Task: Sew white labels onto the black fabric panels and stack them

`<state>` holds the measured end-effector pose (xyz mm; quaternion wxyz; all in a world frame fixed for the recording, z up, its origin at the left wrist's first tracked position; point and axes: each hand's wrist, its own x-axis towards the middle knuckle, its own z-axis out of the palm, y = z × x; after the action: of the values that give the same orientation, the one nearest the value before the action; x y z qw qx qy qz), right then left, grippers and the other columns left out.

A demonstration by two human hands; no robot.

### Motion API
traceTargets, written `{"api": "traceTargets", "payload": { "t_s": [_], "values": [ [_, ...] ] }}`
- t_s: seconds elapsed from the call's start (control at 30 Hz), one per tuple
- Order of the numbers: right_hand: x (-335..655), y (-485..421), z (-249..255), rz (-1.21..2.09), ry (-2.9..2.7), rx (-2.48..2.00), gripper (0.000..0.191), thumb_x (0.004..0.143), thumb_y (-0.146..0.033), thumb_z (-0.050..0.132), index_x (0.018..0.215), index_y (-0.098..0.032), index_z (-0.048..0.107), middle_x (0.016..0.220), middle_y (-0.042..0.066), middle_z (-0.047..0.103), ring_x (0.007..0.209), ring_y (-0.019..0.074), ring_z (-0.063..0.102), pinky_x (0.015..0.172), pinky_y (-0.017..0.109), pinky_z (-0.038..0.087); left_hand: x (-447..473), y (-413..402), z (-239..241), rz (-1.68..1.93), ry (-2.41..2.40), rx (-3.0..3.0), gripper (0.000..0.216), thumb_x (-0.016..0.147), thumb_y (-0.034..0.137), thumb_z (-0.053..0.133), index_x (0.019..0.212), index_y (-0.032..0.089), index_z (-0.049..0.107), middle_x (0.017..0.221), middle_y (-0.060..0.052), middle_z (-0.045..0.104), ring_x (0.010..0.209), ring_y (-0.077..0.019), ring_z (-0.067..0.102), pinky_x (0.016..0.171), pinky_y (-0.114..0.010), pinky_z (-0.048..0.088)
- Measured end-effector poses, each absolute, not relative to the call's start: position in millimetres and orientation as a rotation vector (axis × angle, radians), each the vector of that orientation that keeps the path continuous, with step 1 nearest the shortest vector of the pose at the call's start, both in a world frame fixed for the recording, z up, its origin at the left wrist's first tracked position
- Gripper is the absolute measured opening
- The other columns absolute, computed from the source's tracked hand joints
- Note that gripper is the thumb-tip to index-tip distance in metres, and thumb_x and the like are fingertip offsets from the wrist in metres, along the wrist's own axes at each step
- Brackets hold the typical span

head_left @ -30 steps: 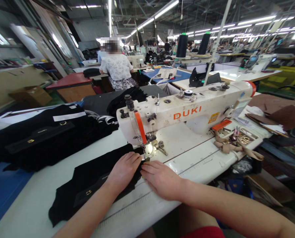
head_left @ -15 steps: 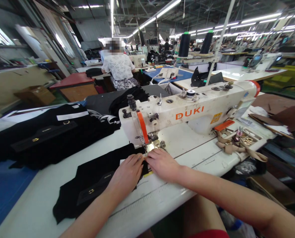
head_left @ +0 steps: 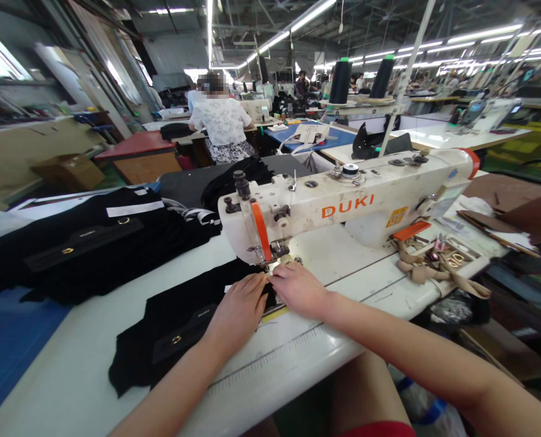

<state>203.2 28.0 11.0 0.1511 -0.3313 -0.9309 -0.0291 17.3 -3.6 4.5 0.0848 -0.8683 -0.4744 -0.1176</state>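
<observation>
A black fabric panel [head_left: 174, 309] lies on the white sewing table, its right end under the presser foot of the sewing machine [head_left: 306, 200] marked DUKI. On it are a dark strap piece [head_left: 186, 340] with a gold ring and a small white strip beside my fingers. My left hand [head_left: 240, 303] rests on the panel, fingers closed together at its edge just before the needle. Close against it, my right hand [head_left: 297, 288] has its fingers bent and pinched on the same edge. The fingertips of both hands nearly meet; the exact grip is partly hidden.
A stack of similar black panels [head_left: 88, 237] lies at the left. To the right are a tray [head_left: 464, 255] of small parts and tan straps [head_left: 418, 267]. Thread cones [head_left: 340, 82] stand behind the machine. A person [head_left: 220, 118] sits farther back, facing away.
The black panel has slid right and away from me, toward and under the needle. My left hand has moved along with it slightly; my right hand stays beside the presser foot.
</observation>
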Motion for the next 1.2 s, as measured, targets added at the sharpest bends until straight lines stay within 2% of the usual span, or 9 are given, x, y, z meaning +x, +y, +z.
{"api": "traceTargets", "payload": {
  "t_s": [0.6,0.77,1.2],
  "values": [
    [203.2,29.8,8.5,-0.093,-2.629,-0.982,0.014,0.092,-0.017,0.051,0.091,-0.011,0.064,0.093,0.009,0.060,0.090,0.0222,0.050,0.084,0.035,0.040,19.9,0.7,5.8,-0.416,-1.450,-2.624,0.043,0.094,0.026,0.035,0.121,0.005,0.061,0.123,-0.018,0.065,0.116,-0.0285,0.059,0.097,-0.047,0.051],
    [202.8,29.2,7.6,-0.068,-2.614,-0.991,0.016,0.093,-0.017,0.049,0.092,-0.012,0.064,0.092,0.008,0.060,0.091,0.0221,0.050,0.083,0.035,0.040,21.6,-1.3,7.7,-0.456,-1.485,-2.632,0.041,0.094,0.026,0.035,0.120,0.009,0.062,0.124,-0.016,0.065,0.117,-0.0282,0.059,0.098,-0.048,0.050],
    [205.8,25.2,2.9,-0.036,-2.619,-0.959,0.014,0.092,-0.015,0.053,0.098,-0.011,0.065,0.094,0.008,0.061,0.093,0.0216,0.050,0.086,0.034,0.040,18.1,-1.0,3.7,-0.539,-1.470,-2.642,0.036,0.093,0.025,0.039,0.117,0.010,0.061,0.120,-0.016,0.066,0.113,-0.0275,0.061,0.096,-0.048,0.051]
  ]
}}
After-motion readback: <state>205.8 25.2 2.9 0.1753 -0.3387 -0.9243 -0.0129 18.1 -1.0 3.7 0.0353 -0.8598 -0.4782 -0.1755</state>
